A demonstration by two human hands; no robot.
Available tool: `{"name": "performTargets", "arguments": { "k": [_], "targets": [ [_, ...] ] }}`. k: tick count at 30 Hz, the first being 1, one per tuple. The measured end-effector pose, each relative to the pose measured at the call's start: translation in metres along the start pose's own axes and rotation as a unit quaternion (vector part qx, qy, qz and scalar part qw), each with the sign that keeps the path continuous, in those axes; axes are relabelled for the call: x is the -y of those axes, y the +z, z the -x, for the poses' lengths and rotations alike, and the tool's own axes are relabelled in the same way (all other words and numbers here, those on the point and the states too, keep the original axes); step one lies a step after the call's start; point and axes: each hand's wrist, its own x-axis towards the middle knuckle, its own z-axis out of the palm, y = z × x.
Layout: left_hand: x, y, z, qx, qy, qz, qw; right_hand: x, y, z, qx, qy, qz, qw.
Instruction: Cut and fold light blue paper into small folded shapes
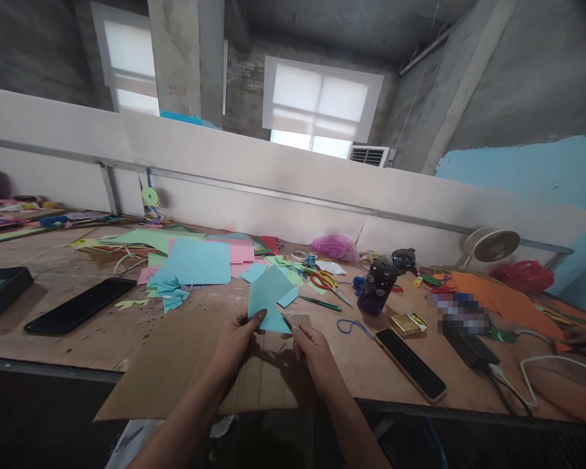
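A sheet of light blue paper (268,296) with an angular outline is pinched in my left hand (240,335), thumb on top near its lower left edge. At the paper's lower right corner, my right hand (310,348) is closed around a thin dark pointed tool (286,322). Its tip meets the paper; most of it is hidden by my fingers. A small light blue paper piece (288,298) lies at the sheet's right side. Under both hands is a brown cardboard sheet (176,378), reaching past the table's front edge.
Light blue paper (202,260) and crumpled scraps (170,292) lie left of my hands. Red-handled scissors (323,281), a green pen (322,303), a dark tumbler (376,286) and a phone (410,365) are to the right. Another person's arm (561,371) rests at far right.
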Motion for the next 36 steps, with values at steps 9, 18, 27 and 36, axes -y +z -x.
{"name": "performTargets", "arguments": {
  "k": [9, 18, 27, 36],
  "targets": [
    [-0.0027, 0.0010, 0.0015, 0.012, -0.007, -0.006, 1.000, -0.0033, -0.0002, -0.0001, 0.005, 0.011, 0.000, 1.000],
    [-0.0069, 0.0022, 0.0041, 0.015, -0.015, -0.007, 1.000, -0.0009, 0.0015, 0.0000, -0.004, 0.006, 0.014, 1.000],
    [-0.0024, 0.0014, 0.0018, 0.020, -0.009, -0.007, 1.000, -0.0026, 0.0038, 0.0001, -0.009, 0.008, 0.004, 1.000],
    [-0.0070, 0.0045, 0.0030, 0.017, -0.005, 0.011, 1.000, 0.0048, 0.0046, 0.0000, -0.014, 0.003, 0.008, 1.000]
  ]
}}
